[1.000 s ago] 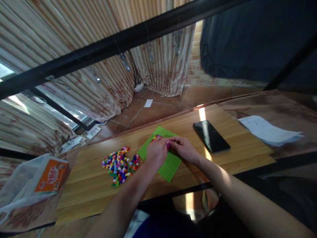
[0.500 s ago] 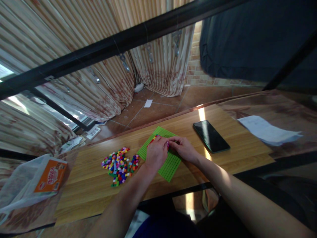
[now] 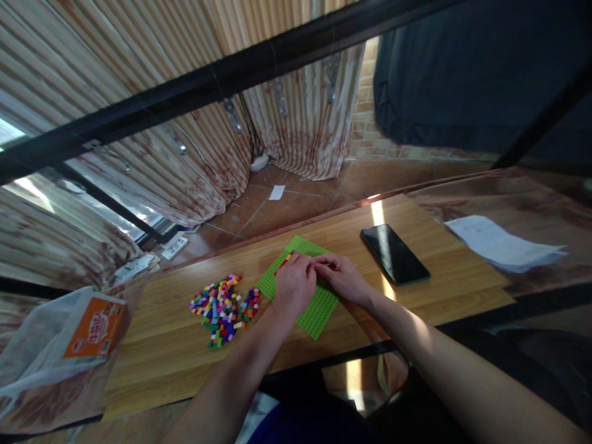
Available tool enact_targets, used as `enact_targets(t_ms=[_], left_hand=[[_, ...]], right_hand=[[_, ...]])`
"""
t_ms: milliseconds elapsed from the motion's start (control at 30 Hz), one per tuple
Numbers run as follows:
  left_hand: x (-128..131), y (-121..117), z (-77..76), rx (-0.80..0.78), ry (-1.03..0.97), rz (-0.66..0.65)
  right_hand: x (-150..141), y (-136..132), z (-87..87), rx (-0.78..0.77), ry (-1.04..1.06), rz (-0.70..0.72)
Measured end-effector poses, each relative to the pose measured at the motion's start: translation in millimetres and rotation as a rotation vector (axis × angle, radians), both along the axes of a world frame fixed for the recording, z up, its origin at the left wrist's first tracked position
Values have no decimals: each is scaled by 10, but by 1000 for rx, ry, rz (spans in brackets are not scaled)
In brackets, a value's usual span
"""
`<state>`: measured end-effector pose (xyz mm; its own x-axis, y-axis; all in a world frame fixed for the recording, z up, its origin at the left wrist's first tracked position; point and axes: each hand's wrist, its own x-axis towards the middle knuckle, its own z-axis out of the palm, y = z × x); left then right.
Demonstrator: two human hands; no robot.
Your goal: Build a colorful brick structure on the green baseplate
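A green studded baseplate [image 3: 319,313] lies at a slant on the wooden board, with a few red and yellow toy bricks [image 3: 284,263] on its far left part. Over its middle, my left hand [image 3: 296,285] is closed, fingers curled down. My right hand [image 3: 345,277] comes in from the right, its thumb and fingertips pinched against the left hand's fingers. Whatever the touching fingertips hold is hidden. Left of the plate, a loose pile of small multicoloured building bricks [image 3: 222,308] is spread on the board.
A black phone [image 3: 395,254] lies right of the plate, and white papers [image 3: 504,243] lie farther right. At the left stands a clear plastic container [image 3: 46,339] with an orange label. A dark metal bar [image 3: 259,61] crosses above the far side, before striped curtains [image 3: 185,37].
The left hand has turned and shifted slightly right, closing up to the right fingertips. A small pink brick seen between the fingertips earlier is now covered. The right hand is nearly still.
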<state>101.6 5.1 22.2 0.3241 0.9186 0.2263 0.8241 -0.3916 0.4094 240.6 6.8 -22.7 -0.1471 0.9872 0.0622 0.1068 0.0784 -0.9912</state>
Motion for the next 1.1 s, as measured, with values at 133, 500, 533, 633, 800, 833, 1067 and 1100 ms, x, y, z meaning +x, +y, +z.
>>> enact_targets(t_ms=[133, 500, 533, 633, 800, 833, 1067, 1100], left_hand=[[19, -7, -2, -7, -25, 27], [49, -15, -31, -13, -113, 92], [52, -10, -34, -20, -128, 103], [64, 5, -48, -32, -156, 122], [61, 1, -72, 46, -120, 43], [55, -3, -72, 64, -106, 15], [1, -10, -74, 86, -48, -82], [-3, -9, -78, 88, -33, -96]], right_hand=[[4, 0, 6, 7, 0, 3], [11, 10, -30, 12, -28, -11], [11, 10, -35, 9, -32, -12], [10, 15, -44, 7, -14, -5], [13, 33, -65, -2, 9, 18], [15, 37, -72, -4, 17, 25], [25, 44, -100, -19, 17, 27], [25, 42, -97, -14, 13, 24]])
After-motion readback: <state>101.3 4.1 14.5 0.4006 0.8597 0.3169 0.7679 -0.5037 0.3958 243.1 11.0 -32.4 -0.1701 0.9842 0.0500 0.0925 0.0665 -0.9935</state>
